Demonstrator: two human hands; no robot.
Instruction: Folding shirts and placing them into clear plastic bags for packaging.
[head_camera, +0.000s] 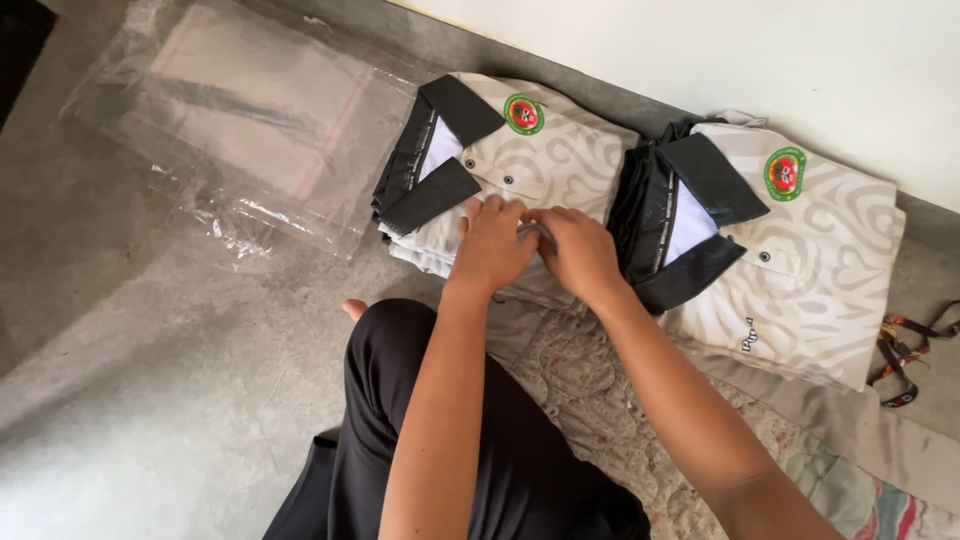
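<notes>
Both hands, left (492, 243) and right (580, 250), pinch a small, unclear thing between fingertips over the left shirt stack (520, 170) on the floor (150, 380). A slip could likely rumple the top fold.

At about ten o'clock from your hands, a stack of clear plastic bags (250, 120) lies flat on the grey floor: rectangular, glossy and crinkled at the edges, with a faint pinkish strip running down one side. At twelve o'clock, just beyond your fingers, a round badge (523, 114) sits on the chest of the nearer folded shirt, green-ringed with a red and dark centre. At two o'clock a second round badge (785, 173) of the same green and red sits on the other folded shirt, beside its dark collar.
</notes>
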